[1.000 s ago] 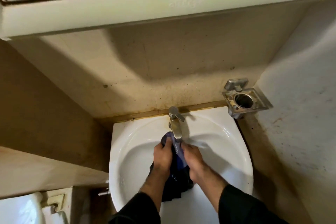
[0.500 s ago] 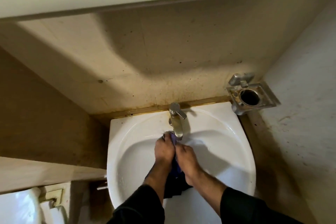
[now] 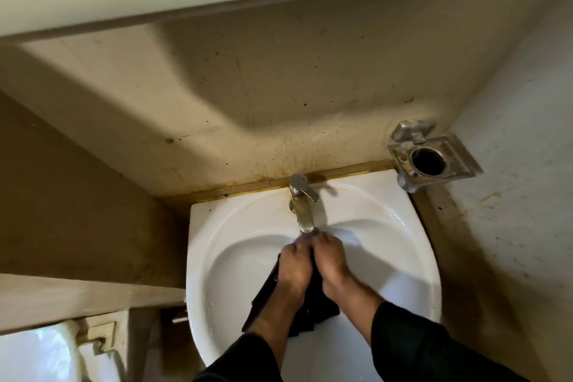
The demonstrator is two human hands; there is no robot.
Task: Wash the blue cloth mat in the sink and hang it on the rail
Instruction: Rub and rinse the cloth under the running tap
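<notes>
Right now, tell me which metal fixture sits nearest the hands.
The tap: its spout ends just above the fingertips of both hands over the sink. The holder is off on the right wall.

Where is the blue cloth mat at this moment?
In the head view the blue cloth mat hangs in the white sink, gripped between the left hand and right hand just below the tap.

white sink (image 3: 217, 257) fixed against stained wall | chrome tap (image 3: 302, 208) stands upright on sink's back rim, spout reaching over bowl | dark wet cloth mat (image 3: 313, 304) lies in bowl, in front of tap, trailing toward near rim | metal holder (image 3: 432, 160) on wall, just right of tap, beyond sink's back corner
</notes>
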